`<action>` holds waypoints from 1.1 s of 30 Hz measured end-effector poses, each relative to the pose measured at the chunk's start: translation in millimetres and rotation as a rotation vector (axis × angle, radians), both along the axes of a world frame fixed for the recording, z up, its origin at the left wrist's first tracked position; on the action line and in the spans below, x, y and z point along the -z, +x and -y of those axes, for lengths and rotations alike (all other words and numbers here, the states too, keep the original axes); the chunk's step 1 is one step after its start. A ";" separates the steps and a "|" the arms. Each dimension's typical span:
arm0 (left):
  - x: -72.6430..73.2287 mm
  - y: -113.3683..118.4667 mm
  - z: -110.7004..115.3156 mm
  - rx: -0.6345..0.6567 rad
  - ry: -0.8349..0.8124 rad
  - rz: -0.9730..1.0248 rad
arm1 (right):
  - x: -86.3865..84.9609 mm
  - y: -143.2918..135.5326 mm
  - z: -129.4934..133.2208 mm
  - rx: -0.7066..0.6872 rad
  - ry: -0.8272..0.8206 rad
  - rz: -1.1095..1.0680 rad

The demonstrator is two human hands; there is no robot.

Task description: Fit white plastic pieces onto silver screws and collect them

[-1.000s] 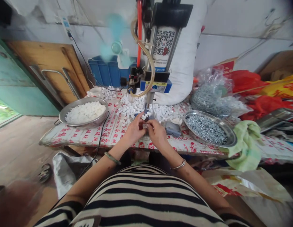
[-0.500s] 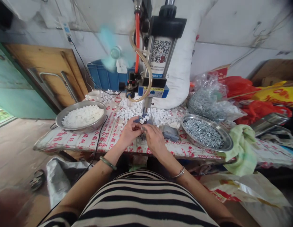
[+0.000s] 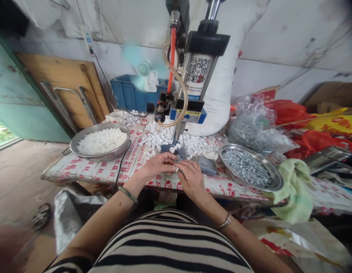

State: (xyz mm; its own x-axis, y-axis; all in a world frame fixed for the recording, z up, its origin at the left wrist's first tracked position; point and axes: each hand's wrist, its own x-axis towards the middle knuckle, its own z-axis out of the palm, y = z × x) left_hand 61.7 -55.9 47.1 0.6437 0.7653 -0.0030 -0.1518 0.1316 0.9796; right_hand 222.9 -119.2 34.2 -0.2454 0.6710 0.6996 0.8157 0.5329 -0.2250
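My left hand [image 3: 156, 167] and my right hand [image 3: 192, 175] meet at the front of the table, before the press [image 3: 195, 76]. Thumb and fingers of the left are pinched together at the right hand's fingertips; what lies between them is too small to make out. Out of my right hand's curled fingers shows a small shiny metal pin [image 3: 184, 175]. Just beyond the hands, small white plastic pieces [image 3: 176, 148] lie on the press's base. A steel bowl [image 3: 278, 185] of metal pins stands to the right, and a metal basin [image 3: 75, 146] of white pieces to the left.
Loose white pieces [image 3: 155, 134] are strewn around the press. A grey block-shaped object [image 3: 205, 165] sits by my right hand. A green cloth [image 3: 293, 189] hangs over the front edge. Behind are a blue crate [image 3: 127, 94] and a spinning fan [image 3: 144, 68]. A black cable [image 3: 121, 163] crosses the table.
Both hands have drawn slightly back from the press base toward me, and my right hand has turned so a metal pin shows. The camera view has shifted a little.
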 end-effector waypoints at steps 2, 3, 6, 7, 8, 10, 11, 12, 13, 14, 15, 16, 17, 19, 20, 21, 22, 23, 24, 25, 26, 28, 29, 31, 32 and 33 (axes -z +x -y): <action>-1.1 3.9 -4.0 -0.201 0.189 -0.134 | -0.7 7.2 -10.1 0.002 0.010 0.018; -1.6 6.3 -7.0 -0.331 0.296 -0.208 | -1.6 11.4 -17.4 0.016 0.010 0.020; -1.5 13.9 -19.5 -0.596 0.508 -0.375 | -7.3 21.7 -44.8 0.093 -0.023 0.014; -0.8 16.4 -24.1 -0.624 0.537 -0.406 | -10.0 23.3 -54.3 0.121 -0.035 0.017; 0.4 18.8 -28.5 -0.637 0.560 -0.430 | -12.6 23.7 -63.3 0.146 -0.048 0.027; 3.5 23.3 -36.5 -0.653 0.596 -0.466 | -16.5 21.6 -78.6 0.186 -0.074 0.062; 5.3 25.2 -39.7 -0.658 0.612 -0.480 | -17.4 19.8 -84.7 0.199 -0.087 0.087; 7.0 26.8 -42.6 -0.661 0.622 -0.492 | -17.7 17.8 -89.6 0.207 -0.101 0.115; 8.6 28.0 -45.0 -0.656 0.628 -0.500 | -17.4 16.0 -93.3 0.214 -0.110 0.142; 10.2 28.9 -47.0 -0.643 0.629 -0.502 | -16.8 14.5 -96.1 0.219 -0.115 0.170; 11.6 29.6 -48.8 -0.625 0.626 -0.498 | -16.1 13.6 -97.9 0.225 -0.115 0.195; 12.8 30.1 -50.4 -0.603 0.619 -0.486 | -15.5 13.1 -98.9 0.231 -0.112 0.218; 14.1 30.5 -51.9 -0.582 0.608 -0.471 | -15.3 12.9 -99.3 0.236 -0.109 0.238; 16.5 31.4 -54.6 -0.554 0.581 -0.432 | -15.8 13.3 -98.7 0.243 -0.104 0.269; 17.8 32.0 -55.9 -0.550 0.567 -0.411 | -16.3 13.5 -98.0 0.244 -0.105 0.279; 19.1 32.7 -57.0 -0.549 0.555 -0.389 | -16.9 13.7 -97.1 0.245 -0.109 0.285; 20.4 33.5 -58.0 -0.551 0.545 -0.366 | -17.3 13.7 -96.3 0.246 -0.114 0.288; 21.6 34.2 -59.0 -0.553 0.535 -0.345 | -17.6 13.5 -95.7 0.249 -0.119 0.289; 22.5 34.9 -59.8 -0.554 0.524 -0.327 | -17.8 13.1 -95.2 0.255 -0.122 0.291; 23.2 35.3 -60.4 -0.553 0.513 -0.314 | -17.8 12.6 -95.0 0.263 -0.125 0.295; 23.4 35.6 -60.9 -0.551 0.502 -0.305 | -17.8 12.0 -95.0 0.272 -0.126 0.300; 22.3 35.5 -61.4 -0.541 0.484 -0.298 | -18.1 11.0 -95.4 0.282 -0.124 0.322; 21.1 35.2 -61.2 -0.535 0.478 -0.297 | -18.4 10.7 -95.6 0.281 -0.121 0.336; 17.9 34.6 -60.2 -0.521 0.467 -0.303 | -18.5 10.9 -95.4 0.271 -0.103 0.365; 16.3 34.5 -59.3 -0.517 0.469 -0.312 | -18.1 11.4 -94.9 0.260 -0.087 0.381; 14.9 34.6 -58.3 -0.517 0.482 -0.321 | -17.1 12.0 -94.1 0.247 -0.065 0.395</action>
